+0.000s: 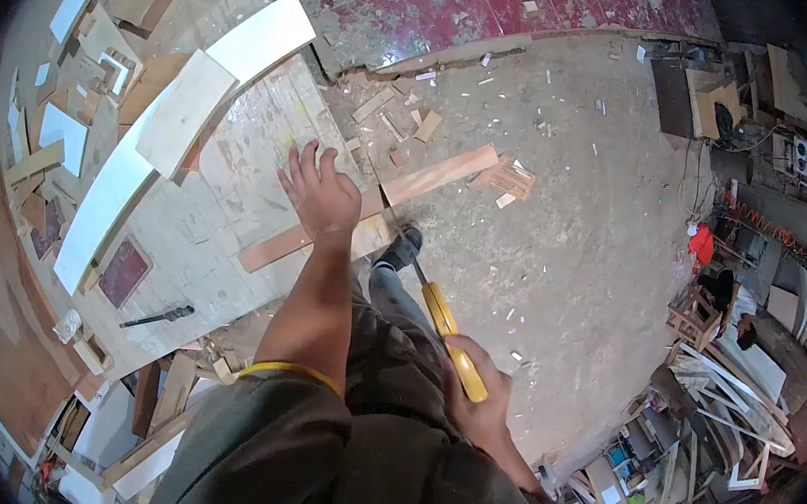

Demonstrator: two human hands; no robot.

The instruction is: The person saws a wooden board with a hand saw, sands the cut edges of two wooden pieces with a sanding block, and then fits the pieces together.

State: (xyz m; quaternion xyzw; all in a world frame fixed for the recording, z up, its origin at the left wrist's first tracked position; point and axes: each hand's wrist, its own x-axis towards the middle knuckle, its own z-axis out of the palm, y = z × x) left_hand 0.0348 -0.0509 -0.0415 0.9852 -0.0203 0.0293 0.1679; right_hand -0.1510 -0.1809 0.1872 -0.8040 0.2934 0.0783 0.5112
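Note:
A long wooden board point(442, 174) lies across the right edge of the pale work table point(239, 139), its upper right part sticking out over the floor. On the board's table part rests my left hand point(324, 191), fingers spread, at least its heel against the wood. My right hand point(479, 391) is wrapped round the yellow handle of a saw point(449, 334) at the lower middle. The thin dark blade runs up and left from the handle and meets the board just beyond the table edge.
A long curved white piece point(117, 195) and a pale panel point(184, 114) lie on the table, with a black tool point(157, 317) near its front edge. Wood offcuts point(425, 125) litter the floor. My foot point(399, 250) is below the board. Stacked wood point(730, 390) stands at right.

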